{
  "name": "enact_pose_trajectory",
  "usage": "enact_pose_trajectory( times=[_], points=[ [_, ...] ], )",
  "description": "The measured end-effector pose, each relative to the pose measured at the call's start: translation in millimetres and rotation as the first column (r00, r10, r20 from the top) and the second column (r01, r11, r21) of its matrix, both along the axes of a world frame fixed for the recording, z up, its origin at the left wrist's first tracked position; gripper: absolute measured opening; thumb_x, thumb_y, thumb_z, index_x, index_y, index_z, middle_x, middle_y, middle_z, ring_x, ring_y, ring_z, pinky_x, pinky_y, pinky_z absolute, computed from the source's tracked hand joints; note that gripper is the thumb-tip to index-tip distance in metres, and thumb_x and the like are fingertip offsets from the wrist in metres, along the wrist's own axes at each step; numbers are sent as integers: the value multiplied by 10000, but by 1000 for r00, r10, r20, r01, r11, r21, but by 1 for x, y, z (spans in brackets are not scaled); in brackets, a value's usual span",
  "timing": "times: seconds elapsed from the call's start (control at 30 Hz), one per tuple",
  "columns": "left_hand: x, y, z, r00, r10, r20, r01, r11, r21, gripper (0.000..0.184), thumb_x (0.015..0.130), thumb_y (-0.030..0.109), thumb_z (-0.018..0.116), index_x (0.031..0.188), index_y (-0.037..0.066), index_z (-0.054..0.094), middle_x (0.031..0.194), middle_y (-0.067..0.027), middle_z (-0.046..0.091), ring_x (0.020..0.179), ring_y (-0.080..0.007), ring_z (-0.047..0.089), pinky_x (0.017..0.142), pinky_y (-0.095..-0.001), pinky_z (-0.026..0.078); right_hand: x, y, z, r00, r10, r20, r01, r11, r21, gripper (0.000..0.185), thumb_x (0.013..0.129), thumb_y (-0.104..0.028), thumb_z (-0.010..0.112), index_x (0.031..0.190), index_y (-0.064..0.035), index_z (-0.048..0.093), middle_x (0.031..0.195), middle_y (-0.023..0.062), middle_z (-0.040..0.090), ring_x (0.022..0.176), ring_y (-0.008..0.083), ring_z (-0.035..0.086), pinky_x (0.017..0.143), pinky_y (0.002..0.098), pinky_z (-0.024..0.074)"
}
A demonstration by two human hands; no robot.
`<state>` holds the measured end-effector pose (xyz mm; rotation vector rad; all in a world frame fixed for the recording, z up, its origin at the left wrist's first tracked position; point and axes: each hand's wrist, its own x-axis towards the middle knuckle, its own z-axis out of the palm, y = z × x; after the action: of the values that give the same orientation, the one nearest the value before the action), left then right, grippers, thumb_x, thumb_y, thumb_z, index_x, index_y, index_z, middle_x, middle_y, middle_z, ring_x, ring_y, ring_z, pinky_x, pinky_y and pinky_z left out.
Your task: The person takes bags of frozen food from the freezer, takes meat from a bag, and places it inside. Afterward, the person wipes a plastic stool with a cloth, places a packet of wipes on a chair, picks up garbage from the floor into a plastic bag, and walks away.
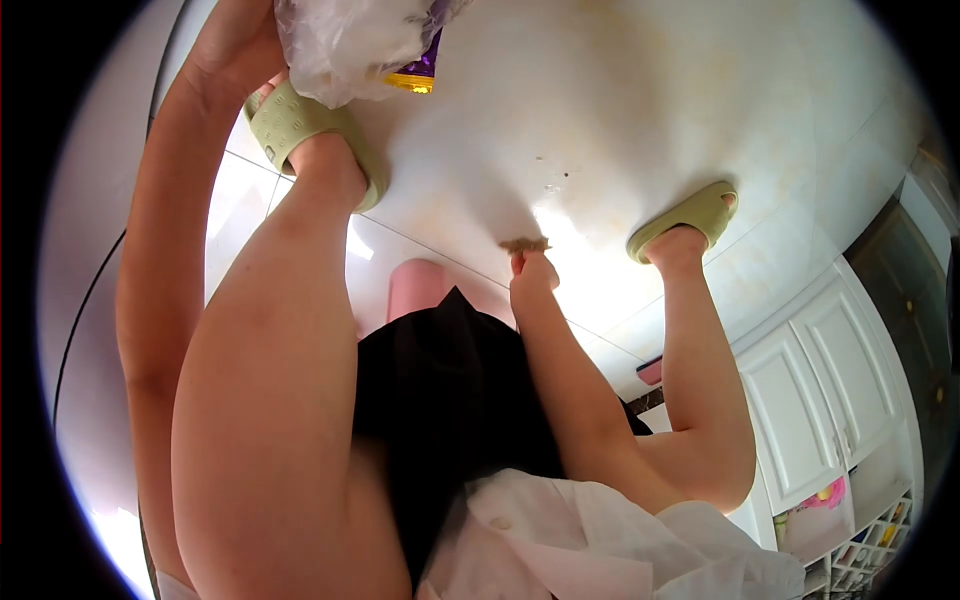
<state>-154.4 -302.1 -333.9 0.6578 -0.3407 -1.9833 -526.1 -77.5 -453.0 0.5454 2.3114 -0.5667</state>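
Note:
My left hand [243,45] is at the top left, closed on a crinkled clear plastic bag [345,45]; its fingertips are partly hidden. A purple and gold wrapper [415,72] shows at the bag's right side. Between my legs, my right hand [535,270] reaches down close to the floor. Its fingers are closed on a small brown, rough-edged clump [525,245], whose kind I cannot make out. Just beyond it, a few small crumbs [552,187] lie on the pale floor.
My feet stand wide apart in green slippers, left slipper [300,120] and right slipper [690,222]. A pink rounded object [415,285] is behind my dark clothing. White cabinets [840,380] stand at the right, above open shelves with assorted items. A dark cable [75,320] runs at the left.

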Motion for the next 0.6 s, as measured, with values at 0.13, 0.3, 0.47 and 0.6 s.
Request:
enact_pose_trajectory(
  times=[0.13, 0.3, 0.47, 0.6],
  points=[
    [-8, 1, 10, 988, 68, 140, -77, 995, 59, 340, 886, 119, 521, 1167, -72, 523, 1129, -158, 594, 987, -227, 622, 893, -339, 515, 23, -78, 2, 937, 347, -41, -343, 892, -296, 193, 746, 79, 648, 933, 56, 605, 833, 107, 626, 637, 186, 590, 536, 255, 503],
    [-10, 0, 3, 998, 25, 65, -24, 1000, -17, 381, 869, 159, 541, 1168, -76, 525, 1133, -159, 599, 994, -236, 618, 903, -355, 503, 69, -155, -7, 865, 474, -164, -500, 796, -340, 210, 762, -3, 664, 955, 72, 634, 874, 108, 660, 718, 155, 609, 634, 265, 500],
    [-4, -8, 3, 993, 48, 104, -52, 998, 34, 405, 857, 178, 553, 1174, -73, 527, 1138, -161, 603, 995, -243, 618, 906, -355, 498, 12, -75, 5, 852, 523, -2, -396, 642, -657, 244, 773, -6, 623, 1010, 50, 622, 917, 119, 654, 752, 173, 620, 688, 272, 509],
    [-8, 6, 0, 994, 55, 98, -66, 992, 106, 430, 846, 188, 560, 1188, -72, 524, 1146, -166, 603, 1001, -253, 616, 919, -356, 489, -76, 12, -16, 825, 444, -349, -486, 873, -37, 205, 797, -24, 620, 1000, 1, 608, 816, 71, 665, 677, 132, 615, 554, 239, 414]
  ],
)
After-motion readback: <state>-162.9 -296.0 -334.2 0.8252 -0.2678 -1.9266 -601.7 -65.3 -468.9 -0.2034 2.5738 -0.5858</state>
